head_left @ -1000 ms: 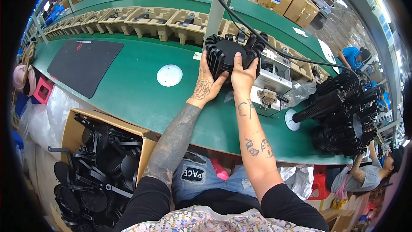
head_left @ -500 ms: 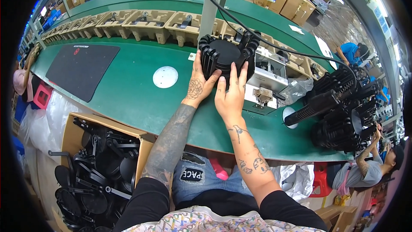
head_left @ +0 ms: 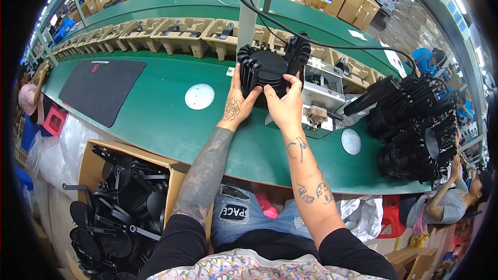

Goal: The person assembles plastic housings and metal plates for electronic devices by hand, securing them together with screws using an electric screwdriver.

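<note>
Both my hands hold a stack of black round-plated parts [head_left: 267,66] above the green bench, beside a silver metal machine [head_left: 322,85]. Black arms rise from the stack on its left and right sides. My left hand [head_left: 241,97] is wrapped round its near left side, thumb at the front. At the near right edge, my right hand [head_left: 286,105] grips with thumb and bent fingers. The undersides of the plates and some fingertips are hidden. Below, to the left of my legs, a cardboard box [head_left: 178,189] holds many loose black parts of similar shape.
Tan moulded trays [head_left: 179,35] line the back of the bench [head_left: 155,119]. A dark mat [head_left: 101,91] and round white discs [head_left: 199,96] lie on it. More black stacks [head_left: 410,153] stand at the right. A black cable [head_left: 332,46] hangs across; a co-worker [head_left: 451,205] sits beyond.
My right hand's fingers have gone from stretched over the plates to bent round their edge. At the right, a black stack has shifted away from the white disc there, uncovering it.
</note>
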{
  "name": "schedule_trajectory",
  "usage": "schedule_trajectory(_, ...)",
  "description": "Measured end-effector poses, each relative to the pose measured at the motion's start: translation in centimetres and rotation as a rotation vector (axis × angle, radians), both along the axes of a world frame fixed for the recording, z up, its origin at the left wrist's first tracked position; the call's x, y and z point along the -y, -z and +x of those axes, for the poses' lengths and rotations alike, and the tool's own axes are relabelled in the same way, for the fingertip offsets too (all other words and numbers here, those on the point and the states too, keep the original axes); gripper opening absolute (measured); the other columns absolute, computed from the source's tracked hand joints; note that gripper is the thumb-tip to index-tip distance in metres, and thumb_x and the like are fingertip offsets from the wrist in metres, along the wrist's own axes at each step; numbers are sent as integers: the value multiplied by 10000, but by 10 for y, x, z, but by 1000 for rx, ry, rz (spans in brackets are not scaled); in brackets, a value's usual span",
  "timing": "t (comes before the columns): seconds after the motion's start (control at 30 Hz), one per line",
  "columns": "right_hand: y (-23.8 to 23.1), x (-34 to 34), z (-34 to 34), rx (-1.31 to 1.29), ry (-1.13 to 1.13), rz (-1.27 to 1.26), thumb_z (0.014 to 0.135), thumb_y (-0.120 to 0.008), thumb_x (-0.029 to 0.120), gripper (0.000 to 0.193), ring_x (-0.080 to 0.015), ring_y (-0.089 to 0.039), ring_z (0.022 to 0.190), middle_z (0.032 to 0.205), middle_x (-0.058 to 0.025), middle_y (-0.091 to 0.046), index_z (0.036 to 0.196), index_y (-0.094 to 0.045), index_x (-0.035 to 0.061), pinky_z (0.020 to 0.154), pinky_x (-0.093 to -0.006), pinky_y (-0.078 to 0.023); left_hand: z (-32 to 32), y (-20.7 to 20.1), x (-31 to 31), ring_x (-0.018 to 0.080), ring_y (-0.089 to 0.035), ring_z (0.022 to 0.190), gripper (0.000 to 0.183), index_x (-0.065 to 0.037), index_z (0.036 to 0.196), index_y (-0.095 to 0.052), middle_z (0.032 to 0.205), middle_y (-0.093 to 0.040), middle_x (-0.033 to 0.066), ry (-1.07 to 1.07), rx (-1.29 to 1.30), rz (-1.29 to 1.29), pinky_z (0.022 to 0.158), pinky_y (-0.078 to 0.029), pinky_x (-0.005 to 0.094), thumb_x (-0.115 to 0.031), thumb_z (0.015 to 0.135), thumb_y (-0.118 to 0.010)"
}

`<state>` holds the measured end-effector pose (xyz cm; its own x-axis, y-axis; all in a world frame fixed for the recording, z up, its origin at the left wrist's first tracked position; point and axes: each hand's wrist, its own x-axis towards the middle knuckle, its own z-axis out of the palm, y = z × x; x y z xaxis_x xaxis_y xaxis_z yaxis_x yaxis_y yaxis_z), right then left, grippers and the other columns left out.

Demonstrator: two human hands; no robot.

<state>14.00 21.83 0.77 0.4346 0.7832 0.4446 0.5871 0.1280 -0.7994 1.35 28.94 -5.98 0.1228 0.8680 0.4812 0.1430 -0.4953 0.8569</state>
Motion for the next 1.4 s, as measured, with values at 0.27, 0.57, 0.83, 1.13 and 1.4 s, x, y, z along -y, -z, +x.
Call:
schedule_trajectory(0.27,1,76,-12,166,-166,75,853,-749,206,623,-440,-442,1392,1523,-314,-398,1374,-475,4,1134,-450,-390,-11,11,1,379,-396,1426,976,-23,1577,-232,1540,-375,247,-20,113,90,1166,-341,454,-447,878,-765)
schedule_trajectory(0.57,63,198,56,203,-36,-100,856,-727,131,367,-390,-583,1193,1305,-218,-594,1186,-606,25,1020,-440,-467,-65,-152,21,212,-568,1206,384,-39,1334,-556,1400,-540,107,-425,421,697,933,-482,341,-300,1064,-478)
schedule_trajectory(0.83,71,197,68,318,-203,-166,836,-738,156,252,-371,-577,1181,1206,-166,-655,1061,-673,61,1037,-456,-446,-189,-253,98,172,-637,1049,387,-62,1280,-624,1129,-686,68,-152,-889,456,909,-490,328,-268,959,-690)
schedule_trajectory(1.13,73,194,65,408,-297,-49,853,-723,123,175,-335,-623,1080,1106,-118,-686,1000,-654,58,983,-444,-461,-359,-88,271,402,-431,1396,1059,-41,1438,-508,1450,-512,221,-141,-1311,-603,1153,-376,470,-651,636,-834)
schedule_trajectory(1.4,70,200,69,445,-296,-80,840,-735,116,188,-333,-621,1093,1119,-110,-686,1004,-653,72,985,-443,-463,-327,-77,256,409,-317,1469,980,-191,1448,-519,1508,-473,113,-251,-1470,-712,1197,-306,520,-282,552,-904)
